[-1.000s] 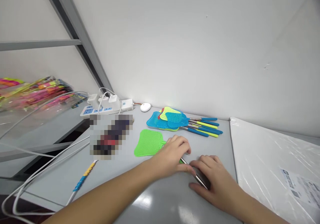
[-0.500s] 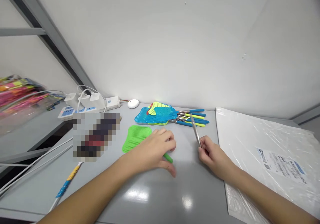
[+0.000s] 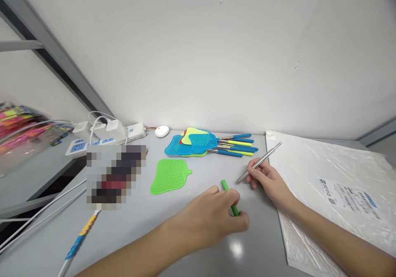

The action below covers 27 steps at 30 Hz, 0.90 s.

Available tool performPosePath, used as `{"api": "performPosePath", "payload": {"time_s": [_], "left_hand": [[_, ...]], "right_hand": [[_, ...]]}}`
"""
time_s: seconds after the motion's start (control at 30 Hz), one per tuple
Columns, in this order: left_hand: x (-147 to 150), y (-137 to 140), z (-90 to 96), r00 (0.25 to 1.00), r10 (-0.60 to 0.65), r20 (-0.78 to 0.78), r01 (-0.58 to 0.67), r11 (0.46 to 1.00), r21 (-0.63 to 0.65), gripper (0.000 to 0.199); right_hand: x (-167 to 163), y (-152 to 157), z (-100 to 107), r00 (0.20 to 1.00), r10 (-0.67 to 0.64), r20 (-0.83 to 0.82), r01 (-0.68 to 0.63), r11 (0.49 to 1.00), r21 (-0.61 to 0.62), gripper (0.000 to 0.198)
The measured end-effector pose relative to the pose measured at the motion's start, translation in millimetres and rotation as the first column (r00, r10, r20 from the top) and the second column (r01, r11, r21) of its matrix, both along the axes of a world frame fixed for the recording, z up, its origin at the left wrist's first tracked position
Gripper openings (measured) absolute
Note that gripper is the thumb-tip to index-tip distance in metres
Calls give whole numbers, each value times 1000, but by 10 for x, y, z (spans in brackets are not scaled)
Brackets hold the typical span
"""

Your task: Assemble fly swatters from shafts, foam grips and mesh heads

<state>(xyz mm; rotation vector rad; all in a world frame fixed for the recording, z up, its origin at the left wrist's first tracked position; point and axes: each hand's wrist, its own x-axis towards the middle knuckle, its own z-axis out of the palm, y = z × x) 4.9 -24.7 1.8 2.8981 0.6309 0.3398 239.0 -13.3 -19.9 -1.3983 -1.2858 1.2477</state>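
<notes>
My left hand (image 3: 213,213) is closed around a short green handle grip (image 3: 224,185), whose two ends stick out past the fingers. To its right, my right hand (image 3: 267,178) pinches a slim metal rod (image 3: 266,156), tilted up toward the right; its lower end points at the green grip, and the two are apart. A green perforated fly swatter head (image 3: 170,175) lies flat on the table, left of both hands, with a short stub facing right. Farther back rests a pile of blue and yellow fly swatters (image 3: 198,142) with their handles to the right.
A white plastic mailing bag (image 3: 328,178) with a label covers the right side of the grey table (image 3: 185,264). At left are a power strip (image 3: 77,147) with chargers, a blurred-out object (image 3: 116,177), a cable (image 3: 77,244) and a white oval device (image 3: 161,131). Colourful packages (image 3: 21,124) lie far left.
My left hand has moved right, away from the green swatter head, with the green grip now in its fingers. My right hand has turned the metal rod so it leans to the right.
</notes>
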Motion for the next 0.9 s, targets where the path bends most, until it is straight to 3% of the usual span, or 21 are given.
{"api": "performPosePath", "payload": {"time_s": [0.1, 0.23, 0.33, 0.57, 0.7, 0.9], "left_hand": [[-12, 44, -26, 997, -28, -73, 29, 1000, 11, 3], [-80, 156, 35, 996, 32, -86, -39, 996, -78, 25], [-126, 216, 104, 994, 76, -72, -86, 986, -140, 29], [-155, 264, 133, 998, 51, -47, -61, 968, -245, 27], [-137, 250, 117, 985, 152, -76, -167, 948, -270, 17], [-132, 234, 108, 940, 310, -139, -332, 926, -180, 17]], "right_hand": [[-13, 24, -7, 1000, 16, 1, -16, 1000, -13, 27], [-24, 40, -22, 1000, 14, -2, -14, 1000, 6, 29], [-18, 43, -35, 1000, 17, -6, -17, 1000, 10, 30], [14, 40, -8, 998, 65, 27, -65, 998, -2, 34], [21, 41, 20, 995, 96, 21, -96, 995, -11, 34], [11, 53, 45, 995, 96, 9, -96, 995, -7, 38]]}}
